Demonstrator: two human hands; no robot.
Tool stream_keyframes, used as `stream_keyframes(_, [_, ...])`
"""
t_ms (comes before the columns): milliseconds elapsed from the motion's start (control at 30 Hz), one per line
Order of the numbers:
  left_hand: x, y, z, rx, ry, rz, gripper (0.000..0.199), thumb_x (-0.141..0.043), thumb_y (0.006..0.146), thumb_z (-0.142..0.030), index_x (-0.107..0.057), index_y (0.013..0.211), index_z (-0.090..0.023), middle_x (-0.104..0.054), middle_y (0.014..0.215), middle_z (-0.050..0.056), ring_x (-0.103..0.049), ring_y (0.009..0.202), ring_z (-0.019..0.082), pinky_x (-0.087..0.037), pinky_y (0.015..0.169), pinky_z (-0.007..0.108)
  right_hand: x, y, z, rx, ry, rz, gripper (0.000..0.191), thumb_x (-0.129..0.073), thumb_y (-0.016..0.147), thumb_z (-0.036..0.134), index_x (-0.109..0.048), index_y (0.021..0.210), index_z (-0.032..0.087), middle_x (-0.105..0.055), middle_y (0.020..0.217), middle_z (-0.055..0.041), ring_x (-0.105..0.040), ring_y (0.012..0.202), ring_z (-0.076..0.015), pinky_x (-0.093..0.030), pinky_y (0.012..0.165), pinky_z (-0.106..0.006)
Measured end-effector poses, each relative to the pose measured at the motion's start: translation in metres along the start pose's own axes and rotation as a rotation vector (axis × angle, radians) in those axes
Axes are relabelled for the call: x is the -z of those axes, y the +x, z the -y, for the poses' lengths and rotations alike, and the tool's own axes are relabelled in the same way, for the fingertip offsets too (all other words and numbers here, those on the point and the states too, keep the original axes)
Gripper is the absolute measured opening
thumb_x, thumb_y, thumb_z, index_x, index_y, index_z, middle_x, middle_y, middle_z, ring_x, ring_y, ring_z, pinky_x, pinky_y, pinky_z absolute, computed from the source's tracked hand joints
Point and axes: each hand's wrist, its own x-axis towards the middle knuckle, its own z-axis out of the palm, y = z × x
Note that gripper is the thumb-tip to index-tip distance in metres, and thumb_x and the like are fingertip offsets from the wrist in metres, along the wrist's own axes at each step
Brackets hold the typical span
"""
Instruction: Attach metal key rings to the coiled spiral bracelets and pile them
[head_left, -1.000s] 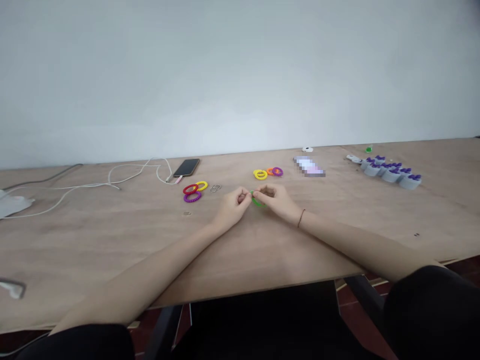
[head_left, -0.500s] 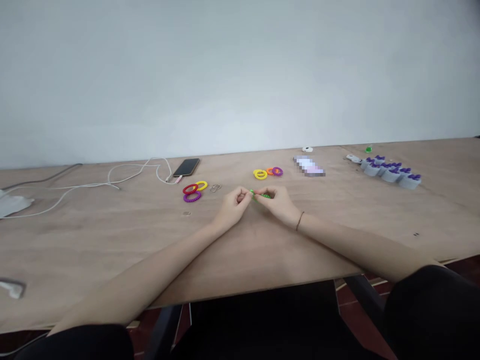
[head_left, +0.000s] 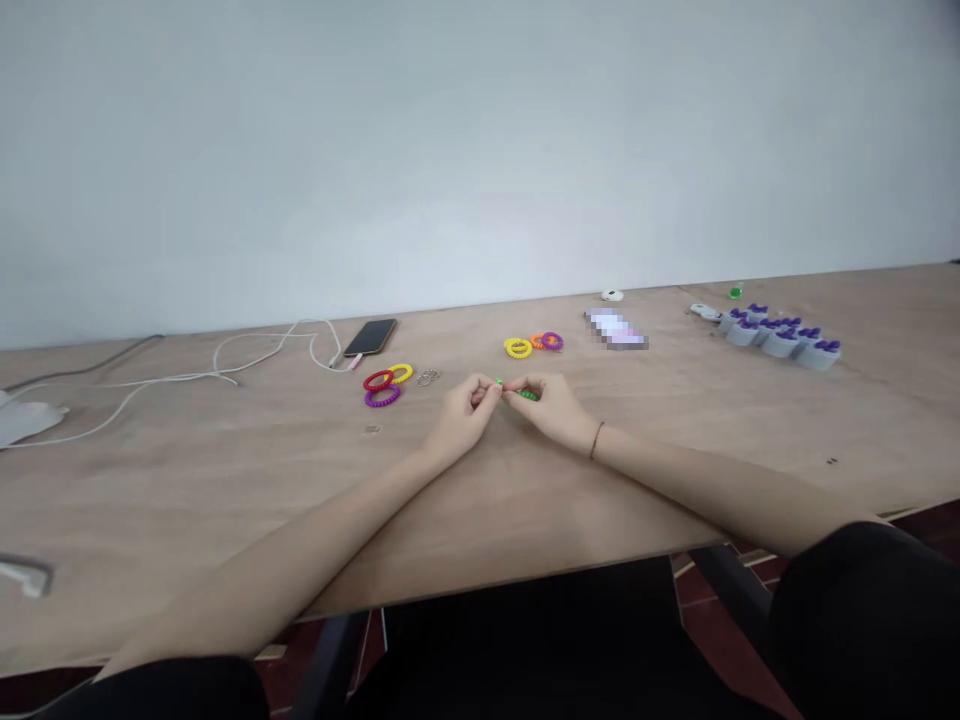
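Fingertips together, both hands are pinched over the table in the middle of the view. In my right hand (head_left: 551,408) is a green spiral coil band (head_left: 528,395), partly covered by the fingers. My left hand (head_left: 466,412) is closed too, its thumb and forefinger pinching a small green bit (head_left: 499,381) that looks like part of the same band. Whether a metal ring is between the fingertips is too small to tell. Left of my left hand lie several small metal rings (head_left: 428,378). Beyond the hands lie yellow coil bands (head_left: 517,348).
A purple coil band (head_left: 382,397) lies with a red and a yellow one at left. Behind them is a black phone (head_left: 370,338) on a white cable (head_left: 217,362). A blurred-out phone (head_left: 616,329) and several grey holders with purple tops (head_left: 781,344) are at right.
The hands stay pinched together in nearly the same place. Less of the green band shows at the fingertips now. The camera view has shifted slightly.
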Motion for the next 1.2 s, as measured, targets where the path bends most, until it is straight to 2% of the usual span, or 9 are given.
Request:
stream_keyframes(133, [-0.001,0.002,0.004,0.008,-0.034,0.005,0.025,-0.045,0.082,-0.039,-0.053,0.075,-0.016,-0.042,0.058,-0.004,-0.039,0.055,0.009,-0.032,0.053,0.021,0.001,-0.003,0.000,0.121,-0.127,-0.013,0.017,-0.051,0.074,0.019,-0.067,0.081,0.016,-0.068,0.084,-0.0040,-0.061,0.077,-0.0173,-0.046,0.066,-0.028])
stream_keyframes(267, [-0.001,0.005,0.010,0.062,-0.073,0.040,0.026,-0.046,0.082,-0.041,-0.053,0.076,-0.017,-0.050,0.062,-0.003,-0.046,0.057,0.010,-0.036,0.054,0.021,0.000,-0.004,0.000,0.114,-0.151,-0.036,0.018,-0.051,0.074,0.020,-0.067,0.082,0.016,-0.068,0.083,-0.0040,-0.061,0.073,-0.0169,-0.046,0.065,-0.028])
stream_keyframes(367, [0.000,0.008,0.011,0.110,-0.123,0.037,0.026,-0.049,0.080,-0.041,-0.054,0.088,-0.017,-0.060,0.082,0.002,-0.055,0.072,0.013,-0.043,0.062,0.023,0.000,-0.004,0.001,0.072,-0.080,-0.048,0.017,-0.053,0.074,0.024,-0.066,0.081,0.016,-0.068,0.083,-0.0049,-0.061,0.075,-0.0174,-0.047,0.067,-0.029])
stream_keyframes(500, [0.001,0.011,0.012,0.100,-0.240,0.123,0.031,-0.050,0.080,-0.040,-0.056,0.101,-0.017,-0.061,0.105,0.006,-0.057,0.093,0.017,-0.047,0.078,0.027,0.000,-0.004,0.002,0.044,-0.001,-0.021,0.018,-0.053,0.076,0.029,-0.064,0.082,0.015,-0.068,0.084,-0.0058,-0.062,0.077,-0.0174,-0.047,0.070,-0.030])
stream_keyframes(633, [0.000,0.012,0.016,0.117,-0.336,0.170,0.031,-0.051,0.079,-0.041,-0.060,0.092,-0.015,-0.063,0.098,0.007,-0.058,0.091,0.018,-0.047,0.083,0.031,0.001,-0.003,0.002,0.018,0.078,0.035,0.017,-0.055,0.076,0.030,-0.062,0.084,0.016,-0.067,0.086,-0.0061,-0.062,0.080,-0.0163,-0.048,0.075,-0.031])
stream_keyframes(767, [-0.002,0.012,0.019,0.127,-0.385,0.162,0.033,-0.052,0.078,-0.042,-0.060,0.097,-0.016,-0.063,0.102,0.007,-0.058,0.092,0.018,-0.049,0.082,0.032,0.001,-0.002,0.001,-0.058,0.174,0.018,0.022,-0.060,0.073,0.032,-0.057,0.087,0.016,-0.066,0.086,-0.0063,-0.062,0.081,-0.0159,-0.047,0.078,-0.031])
stream_keyframes(933, [-0.004,0.012,0.019,0.084,-0.296,0.141,0.033,-0.049,0.080,-0.044,-0.059,0.092,-0.015,-0.063,0.092,0.005,-0.058,0.086,0.017,-0.049,0.078,0.030,0.001,0.000,0.001,-0.094,0.192,-0.006,0.024,-0.062,0.071,0.035,-0.057,0.085,0.015,-0.065,0.082,-0.0050,-0.061,0.076,-0.0150,-0.048,0.070,-0.028])
stream_keyframes(1067, [-0.004,0.011,0.018,0.079,-0.285,0.132,0.031,-0.046,0.081,-0.044,-0.057,0.090,-0.015,-0.061,0.088,0.004,-0.057,0.081,0.015,-0.049,0.075,0.029,0.002,0.003,-0.002,-0.122,0.211,-0.039,0.021,-0.050,0.078,0.035,-0.058,0.078,0.016,-0.064,0.074,-0.0021,-0.060,0.070,-0.0136,-0.048,0.063,-0.025])
stream_keyframes(1200, [-0.005,0.011,0.017,0.099,-0.327,0.143,0.028,-0.047,0.081,-0.042,-0.054,0.087,-0.016,-0.060,0.087,0.003,-0.057,0.078,0.014,-0.049,0.073,0.029,0.006,0.007,-0.005,-0.086,0.086,-0.055,0.019,-0.050,0.078,0.029,-0.060,0.087,0.016,-0.066,0.082,-0.0031,-0.061,0.073,-0.0141,-0.049,0.063,-0.026])
